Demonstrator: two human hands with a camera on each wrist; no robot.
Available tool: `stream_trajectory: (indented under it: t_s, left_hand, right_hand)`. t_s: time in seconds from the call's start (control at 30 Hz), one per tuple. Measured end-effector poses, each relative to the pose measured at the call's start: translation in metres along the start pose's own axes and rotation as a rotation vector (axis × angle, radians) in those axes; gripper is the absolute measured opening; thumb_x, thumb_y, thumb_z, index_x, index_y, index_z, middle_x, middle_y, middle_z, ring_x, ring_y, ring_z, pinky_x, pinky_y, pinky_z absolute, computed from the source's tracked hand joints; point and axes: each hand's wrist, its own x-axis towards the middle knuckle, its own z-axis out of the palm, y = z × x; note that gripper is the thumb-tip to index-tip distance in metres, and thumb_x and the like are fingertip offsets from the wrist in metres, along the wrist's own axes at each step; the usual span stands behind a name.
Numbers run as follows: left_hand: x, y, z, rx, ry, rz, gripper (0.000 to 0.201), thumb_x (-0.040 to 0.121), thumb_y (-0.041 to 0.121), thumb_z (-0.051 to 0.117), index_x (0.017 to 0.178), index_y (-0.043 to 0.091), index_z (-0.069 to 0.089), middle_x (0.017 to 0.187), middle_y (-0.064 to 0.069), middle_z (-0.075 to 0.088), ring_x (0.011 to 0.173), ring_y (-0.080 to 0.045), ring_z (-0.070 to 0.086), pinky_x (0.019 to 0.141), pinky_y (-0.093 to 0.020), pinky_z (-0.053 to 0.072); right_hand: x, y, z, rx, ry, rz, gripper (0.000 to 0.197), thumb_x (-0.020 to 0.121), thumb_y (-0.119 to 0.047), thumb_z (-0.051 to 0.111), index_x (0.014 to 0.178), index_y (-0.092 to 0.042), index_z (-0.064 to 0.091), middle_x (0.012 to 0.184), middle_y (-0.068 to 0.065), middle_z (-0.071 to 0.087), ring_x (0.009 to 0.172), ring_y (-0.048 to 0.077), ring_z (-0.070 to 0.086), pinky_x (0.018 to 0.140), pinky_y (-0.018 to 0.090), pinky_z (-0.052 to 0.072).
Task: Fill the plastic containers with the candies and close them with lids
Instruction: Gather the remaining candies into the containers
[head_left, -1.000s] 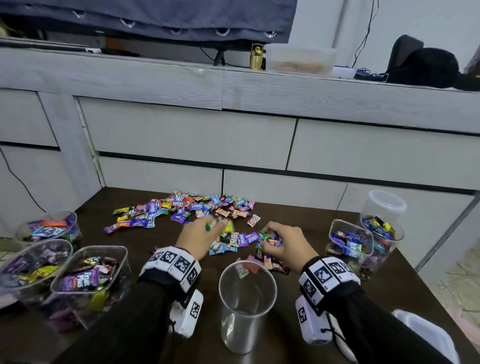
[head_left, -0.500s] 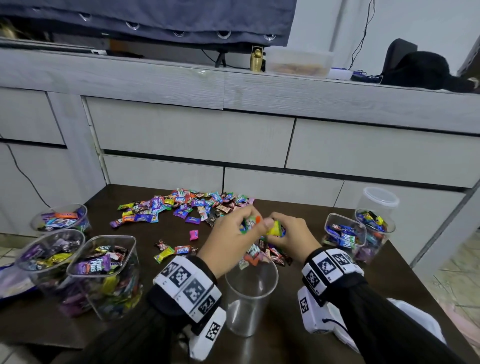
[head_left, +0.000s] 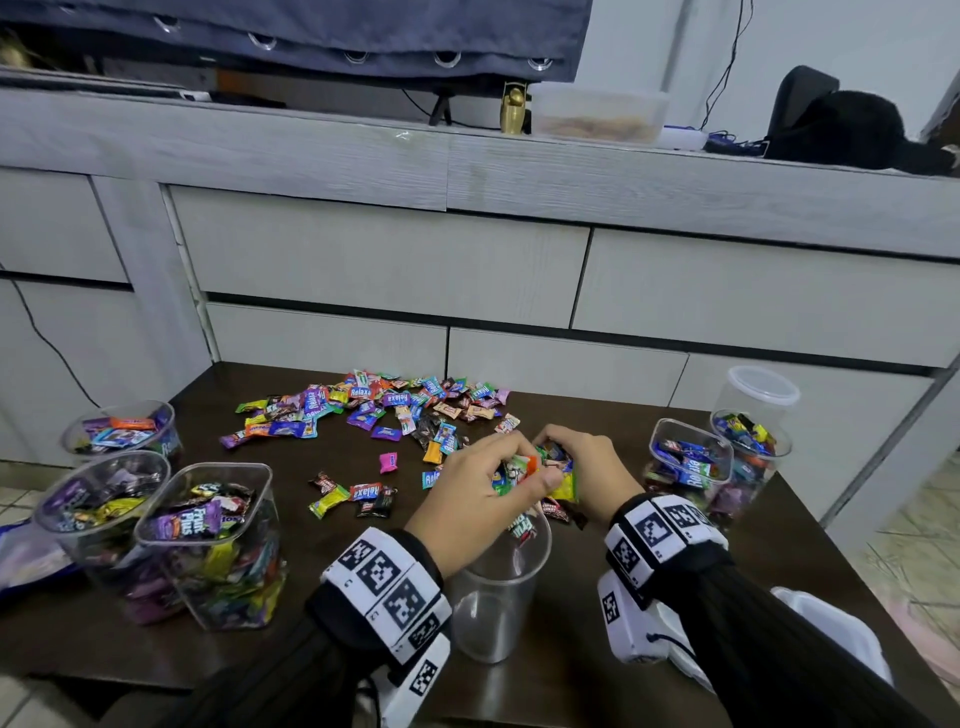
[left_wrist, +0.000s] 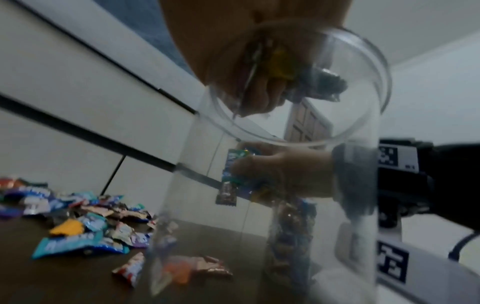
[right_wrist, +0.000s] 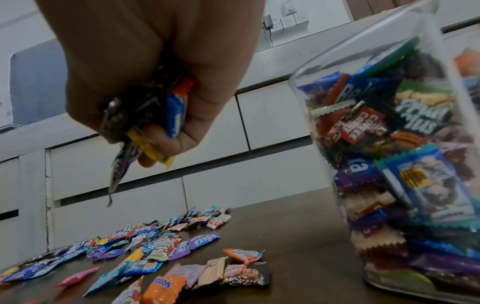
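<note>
An empty clear round container (head_left: 493, 597) stands at the table's front middle. My left hand (head_left: 511, 475) hovers over its mouth and grips a fistful of wrapped candies; from the left wrist view those candies (left_wrist: 280, 67) hang just above the container's rim (left_wrist: 369, 115). Just to the right, my right hand (head_left: 558, 460) grips another bunch of candies (right_wrist: 155, 115), lifted off the table. A loose candy pile (head_left: 374, 410) lies further back.
Three candy-filled containers (head_left: 208, 545) stand at the left edge. Two more (head_left: 691, 467) and an empty one with a lid on it (head_left: 761, 392) stand at the right. A white lid (head_left: 831, 634) lies under my right forearm. Grey cabinet drawers (head_left: 395, 270) back the table.
Both hands gathered candies from the near pile, lifted them and drew together. The left hand has moved over the empty container's mouth.
</note>
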Motion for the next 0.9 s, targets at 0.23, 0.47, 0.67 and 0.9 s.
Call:
stream_trajectory:
  t_s: [0.23,0.47,0.67,0.9]
  left_hand:
    - [-0.003,-0.002,-0.001,0.177,0.036,0.079,0.017,0.086,0.036,0.06,0.08,0.021,0.055,0.081,0.009,0.051,0.078,-0.005,0.051,0.072,-0.018,0.04]
    - [-0.001,-0.003,0.001,0.329,0.037,0.069,0.013,0.084,0.016,0.067,0.083,0.013,0.055,0.079,0.008,0.042,0.074,0.002,0.045,0.065,-0.007,0.032]
    - [-0.002,-0.002,0.003,0.428,-0.032,0.064,0.016,0.084,0.018,0.063,0.082,0.021,0.047,0.085,0.003,0.042,0.078,-0.008,0.037,0.067,-0.018,0.026]
    - [0.002,-0.002,0.003,0.536,-0.139,0.103,0.022,0.082,0.02,0.061,0.085,0.028,0.041,0.085,0.005,0.038,0.08,-0.011,0.035,0.068,-0.023,0.025]
  right_hand:
    - [0.001,0.003,0.003,-0.016,0.025,0.017,0.019,0.085,-0.018,0.068,0.102,-0.012,0.063,0.094,0.008,0.066,0.089,0.019,0.061,0.081,0.028,0.049]
    - [0.002,0.006,0.006,-0.017,0.025,0.01,0.02,0.084,-0.019,0.068,0.102,-0.011,0.063,0.091,0.007,0.067,0.087,0.019,0.062,0.079,0.027,0.048]
    - [0.005,0.007,0.003,-0.026,0.032,0.011,0.019,0.086,-0.022,0.067,0.102,-0.012,0.063,0.09,0.006,0.067,0.085,0.017,0.062,0.077,0.024,0.046]
    - [0.009,0.009,-0.008,-0.029,0.107,-0.019,0.014,0.084,-0.02,0.069,0.095,-0.013,0.064,0.081,0.003,0.067,0.075,0.016,0.06,0.064,0.01,0.038]
